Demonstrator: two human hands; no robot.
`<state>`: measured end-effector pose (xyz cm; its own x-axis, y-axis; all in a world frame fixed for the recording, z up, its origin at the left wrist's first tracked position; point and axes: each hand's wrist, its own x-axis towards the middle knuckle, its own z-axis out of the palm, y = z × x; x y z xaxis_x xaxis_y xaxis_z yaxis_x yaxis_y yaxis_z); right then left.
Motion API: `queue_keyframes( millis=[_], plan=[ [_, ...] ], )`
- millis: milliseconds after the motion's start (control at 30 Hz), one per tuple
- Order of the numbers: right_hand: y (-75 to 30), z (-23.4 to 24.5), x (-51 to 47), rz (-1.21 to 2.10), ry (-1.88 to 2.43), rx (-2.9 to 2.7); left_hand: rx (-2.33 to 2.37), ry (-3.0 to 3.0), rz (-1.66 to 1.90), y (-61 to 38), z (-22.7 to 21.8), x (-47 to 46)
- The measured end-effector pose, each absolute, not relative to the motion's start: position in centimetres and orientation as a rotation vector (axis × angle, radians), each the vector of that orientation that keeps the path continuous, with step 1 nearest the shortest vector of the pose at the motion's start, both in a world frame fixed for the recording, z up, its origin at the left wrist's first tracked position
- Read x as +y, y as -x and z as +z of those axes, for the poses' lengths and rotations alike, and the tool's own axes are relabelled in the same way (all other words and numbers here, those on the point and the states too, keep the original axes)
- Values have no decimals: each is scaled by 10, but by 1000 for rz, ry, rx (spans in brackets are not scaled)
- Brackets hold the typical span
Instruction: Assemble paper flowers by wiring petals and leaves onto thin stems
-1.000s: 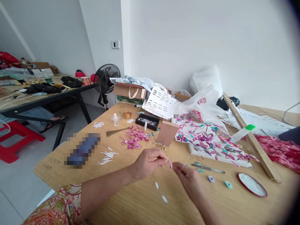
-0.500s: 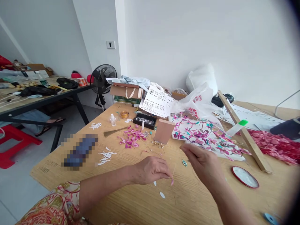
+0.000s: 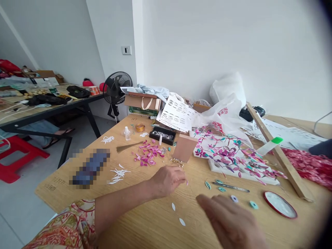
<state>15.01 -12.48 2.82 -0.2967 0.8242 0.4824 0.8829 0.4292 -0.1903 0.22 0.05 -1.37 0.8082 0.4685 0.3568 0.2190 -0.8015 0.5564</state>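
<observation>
My left hand [image 3: 168, 180] hovers over the wooden table [image 3: 155, 231], fingers pinched on a small pink petal [image 3: 187, 183]. My right hand [image 3: 230, 223] is low and near the camera, blurred, with fingers stretched out flat and nothing in them. Two white petal shapes [image 3: 177, 214] lie on the table between my hands. A pile of pink petals [image 3: 149, 154] lies beyond my left hand. Right of it, a white board with pink and teal flower work [image 3: 233, 155] lies flat.
A brown card block [image 3: 184, 148], a black tray [image 3: 163, 135], a small bottle [image 3: 127, 132] and a wire spool [image 3: 140, 127] stand behind the petals. A red-rimmed lid [image 3: 279, 204], a pen-like tool [image 3: 230, 187] and a wooden bar [image 3: 277, 152] lie at right. Fan [image 3: 116, 88] at back.
My right hand dropped from above the flower board down toward the camera and opened flat. My left hand lifted slightly with the pink petal. The view shifted a little.
</observation>
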Motion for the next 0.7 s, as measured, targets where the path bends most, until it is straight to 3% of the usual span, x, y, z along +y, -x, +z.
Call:
queue_keyframes(
  millis=[100,200,333,433,533,700],
  plan=[
    [-172,42,-95,-179,1566,-2004,297,-2483,531,1,-8,-9],
    [-182,18,-66,-3,1699,-1869,207,-2215,560,5,0,-19],
    [-165,-35,-68,246,1703,-1942,466,-1840,734,6,5,-18],
    [-142,-53,-98,172,1687,-2070,634,-1898,830,3,1,-8],
    [-129,-34,-126,56,1580,-2236,657,-2236,828,0,-9,2],
    [-151,25,-116,-172,1534,-2147,389,-2640,523,-2,-16,-3]
  ],
)
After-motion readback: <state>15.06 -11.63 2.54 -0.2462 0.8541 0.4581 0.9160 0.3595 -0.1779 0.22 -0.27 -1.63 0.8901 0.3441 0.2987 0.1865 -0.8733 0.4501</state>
